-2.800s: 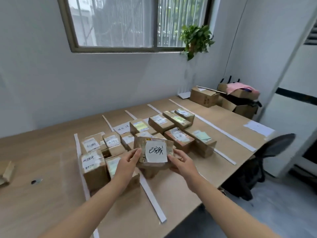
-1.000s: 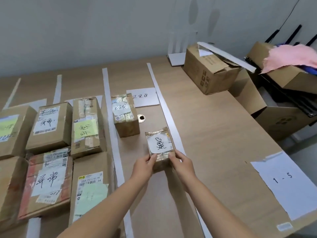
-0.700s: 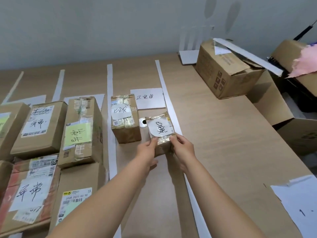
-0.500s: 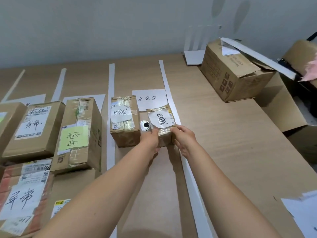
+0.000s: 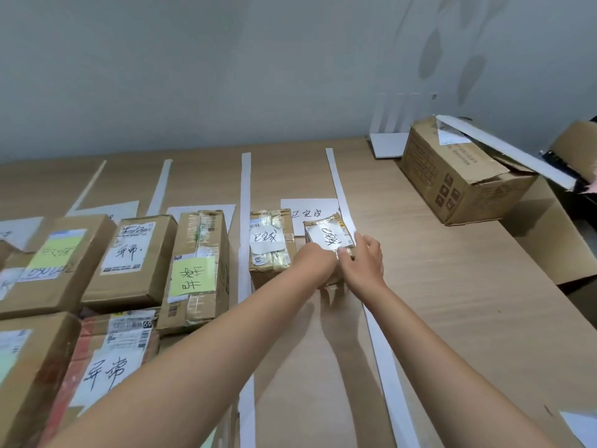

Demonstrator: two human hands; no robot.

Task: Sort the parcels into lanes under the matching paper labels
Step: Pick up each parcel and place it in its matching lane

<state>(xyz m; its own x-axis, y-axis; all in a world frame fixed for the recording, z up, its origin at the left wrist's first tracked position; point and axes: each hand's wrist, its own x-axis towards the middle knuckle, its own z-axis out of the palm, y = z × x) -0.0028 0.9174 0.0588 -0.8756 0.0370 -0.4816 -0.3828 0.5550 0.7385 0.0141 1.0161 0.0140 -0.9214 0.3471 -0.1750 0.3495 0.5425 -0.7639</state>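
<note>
A small taped parcel (image 5: 328, 236) with a round white handwritten label rests on the table in the rightmost lane. My left hand (image 5: 315, 265) and my right hand (image 5: 363, 263) both grip its near end. It sits just below the lane's white paper label (image 5: 308, 210). Right beside it on the left stands another taped parcel (image 5: 269, 244) bearing the same handwriting. White paper strips (image 5: 245, 182) mark the lanes.
Several labelled cardboard parcels (image 5: 197, 270) fill the lanes to the left. A larger open cardboard box (image 5: 458, 176) sits at the back right of the table. The table's right edge (image 5: 555, 279) drops off beyond it. A white sheet (image 5: 581, 425) lies at the near right.
Both hands carried the small parcel from near my chest to the rightmost lane and slid it forward until it sits beside the other parcel, below the paper label.
</note>
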